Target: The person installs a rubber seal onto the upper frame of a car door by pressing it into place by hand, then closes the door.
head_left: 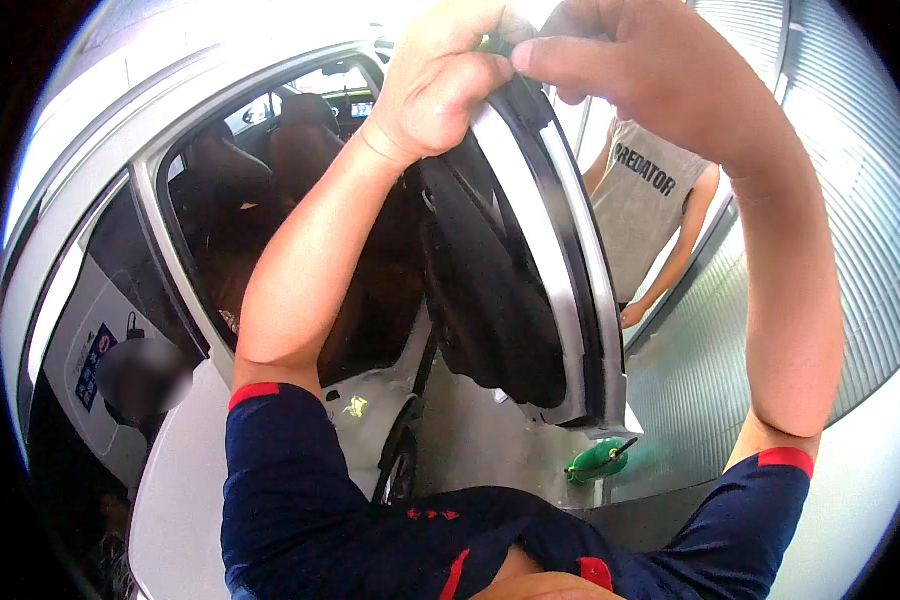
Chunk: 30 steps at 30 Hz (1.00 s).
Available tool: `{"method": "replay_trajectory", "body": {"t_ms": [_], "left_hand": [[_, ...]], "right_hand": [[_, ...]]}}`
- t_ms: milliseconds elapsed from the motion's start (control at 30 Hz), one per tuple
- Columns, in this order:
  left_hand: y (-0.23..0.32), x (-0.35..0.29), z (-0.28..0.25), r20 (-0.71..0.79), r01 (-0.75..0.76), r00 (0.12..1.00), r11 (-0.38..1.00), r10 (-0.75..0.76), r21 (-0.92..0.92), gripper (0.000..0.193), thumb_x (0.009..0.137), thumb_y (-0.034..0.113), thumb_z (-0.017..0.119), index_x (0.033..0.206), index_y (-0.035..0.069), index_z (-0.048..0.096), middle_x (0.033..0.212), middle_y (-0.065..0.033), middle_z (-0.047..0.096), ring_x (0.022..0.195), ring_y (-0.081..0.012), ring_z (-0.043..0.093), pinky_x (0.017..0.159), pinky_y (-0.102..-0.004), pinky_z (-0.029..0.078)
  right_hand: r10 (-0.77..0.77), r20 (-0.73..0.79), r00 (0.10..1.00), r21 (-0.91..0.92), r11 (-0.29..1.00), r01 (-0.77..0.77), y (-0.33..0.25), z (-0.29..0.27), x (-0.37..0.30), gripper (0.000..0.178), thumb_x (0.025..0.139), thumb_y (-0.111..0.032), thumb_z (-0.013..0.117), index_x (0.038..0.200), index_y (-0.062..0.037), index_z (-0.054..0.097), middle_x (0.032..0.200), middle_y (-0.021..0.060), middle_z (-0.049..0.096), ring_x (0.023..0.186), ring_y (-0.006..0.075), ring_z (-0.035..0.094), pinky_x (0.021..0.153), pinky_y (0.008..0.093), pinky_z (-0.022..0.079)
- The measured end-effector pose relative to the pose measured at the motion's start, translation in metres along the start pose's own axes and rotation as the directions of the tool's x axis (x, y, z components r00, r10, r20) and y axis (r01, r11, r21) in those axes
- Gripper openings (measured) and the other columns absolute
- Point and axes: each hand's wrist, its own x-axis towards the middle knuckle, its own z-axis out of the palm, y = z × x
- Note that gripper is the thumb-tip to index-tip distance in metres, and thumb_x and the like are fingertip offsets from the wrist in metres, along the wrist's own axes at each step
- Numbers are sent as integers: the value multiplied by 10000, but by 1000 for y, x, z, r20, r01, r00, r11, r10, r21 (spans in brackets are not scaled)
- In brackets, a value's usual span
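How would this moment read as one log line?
left hand: at top of open car door; right hand: beside left hand; any held item: unclear; person: beyond door

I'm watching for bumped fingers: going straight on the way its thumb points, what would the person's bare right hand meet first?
Most likely the bare, curled left hand, whose thumb tip lies just ahead of the right hand. Depth is unclear, so they may already touch.

Grey floor, green container on it
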Motion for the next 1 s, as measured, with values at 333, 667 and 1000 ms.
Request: {"method": "replay_trajectory", "body": {"t_ms": [333, 667, 1000], "left_hand": [[1, 3, 5, 51, 32, 998, 998, -30, -48, 247, 748, 222, 521, 866, 17, 590, 851, -138, 613, 807, -285, 605, 727, -363, 468], [16, 7, 5, 75, -56, 995, 998, 58, -32, 279, 763, 227, 516, 887, -6, 606, 891, -150, 630, 823, -271, 619, 732, -361, 487], [8, 5, 4, 28, -49, 998, 997, 50, -55, 379, 869, 359, 497, 879, 2, 620, 879, -130, 646, 850, -256, 601, 794, -355, 446]], "right_hand": [[188, 75, 979, 11, 982, -189, -2, -7, -3, 370, 897, -314, 661, 766, 26, 725, 635, 85, 644, 602, 152, 564, 593, 331, 461], [-76, 134, 988, 202, 978, 48, 18, -20, -11, 368, 878, -342, 673, 810, 11, 750, 679, 81, 669, 641, 154, 613, 620, 314, 486], [-118, 34, 993, 177, 978, 110, 23, -9, -12, 401, 904, -381, 649, 813, -5, 758, 699, 84, 682, 656, 153, 629, 626, 306, 498]]}}
